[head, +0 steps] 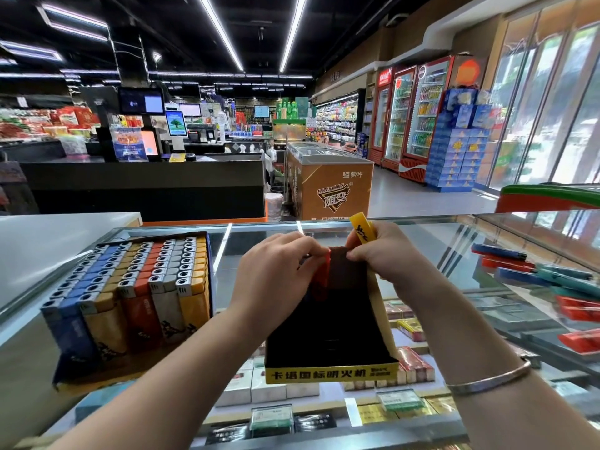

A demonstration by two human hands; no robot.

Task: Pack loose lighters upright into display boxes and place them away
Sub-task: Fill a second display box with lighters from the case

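Red lighter (321,280) in left grip (276,274), over box (328,339)

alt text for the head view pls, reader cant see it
Over a glass counter, the left hand sets a red lighter into an almost empty display box; the right hand holds a yellow lighter. A full box stands left, loose lighters right.

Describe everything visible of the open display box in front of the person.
The open display box is cardboard by its look, dark inside, with a yellow front lip printed in black characters. It rests on the glass counter, nearly empty. The left hand sets a red lighter at its back wall; the right hand, holding a yellow lighter, grips its back edge.
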